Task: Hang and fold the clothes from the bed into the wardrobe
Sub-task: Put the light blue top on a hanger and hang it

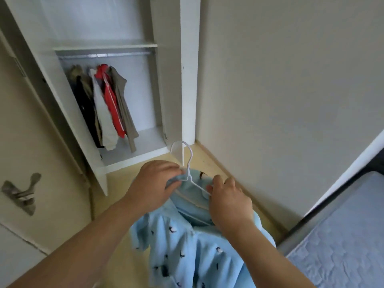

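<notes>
Blue shirt [187,244] is going onto a white hanger [188,173] in front of the wardrobe [62,59]. Left hand [154,181] is pinching the collar, right hand [227,201] is gripping the hanger's arm. Next, I think, hooking it on the rail [104,55] beside the jackets [104,107].

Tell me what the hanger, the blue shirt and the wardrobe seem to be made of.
Hanger: thin white rod bent into a hook, likely coated wire, possibly plastic.
Shirt: soft matte cloth that folds and drapes, light blue with small dark prints; probably cotton.
Wardrobe: flat, smooth white panels with square edges, likely laminated board.
</notes>
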Demonstrator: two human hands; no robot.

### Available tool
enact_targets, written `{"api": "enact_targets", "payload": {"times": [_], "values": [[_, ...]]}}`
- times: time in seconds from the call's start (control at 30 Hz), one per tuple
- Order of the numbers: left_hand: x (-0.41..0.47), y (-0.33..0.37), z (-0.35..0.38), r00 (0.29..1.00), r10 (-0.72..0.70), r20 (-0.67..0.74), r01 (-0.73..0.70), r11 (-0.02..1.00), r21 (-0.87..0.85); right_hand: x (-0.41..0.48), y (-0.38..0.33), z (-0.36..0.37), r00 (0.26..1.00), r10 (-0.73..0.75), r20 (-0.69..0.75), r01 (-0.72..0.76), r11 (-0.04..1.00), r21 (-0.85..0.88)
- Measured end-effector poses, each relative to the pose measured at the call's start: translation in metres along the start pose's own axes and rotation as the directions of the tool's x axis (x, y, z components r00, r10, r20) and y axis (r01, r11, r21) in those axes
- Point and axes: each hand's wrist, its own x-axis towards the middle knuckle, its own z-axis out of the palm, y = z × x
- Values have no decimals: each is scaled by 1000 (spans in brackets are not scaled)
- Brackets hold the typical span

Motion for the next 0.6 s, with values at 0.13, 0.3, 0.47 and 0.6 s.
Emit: {"api": "enact_targets", "payload": {"times": [0.13, 0.3, 0.47, 0.6], "values": [[27, -17, 6, 996, -75, -53, 73, 996, -50, 57, -16, 10, 998, -51, 26, 52, 999, -5], [65, -63, 17, 920, -363, -147, 344, 929, -138, 123, -52, 36, 989, -104, 102, 105, 994, -6], [116, -143, 38, 852, -507, -132, 469, 850, -239, 209, -88, 65, 973, -177, 149, 180, 984, -5], [167, -224, 44, 857, -512, -60, 477, 831, -287, 286, -121, 88, 943, -246, 223, 254, 967, -7]]}}
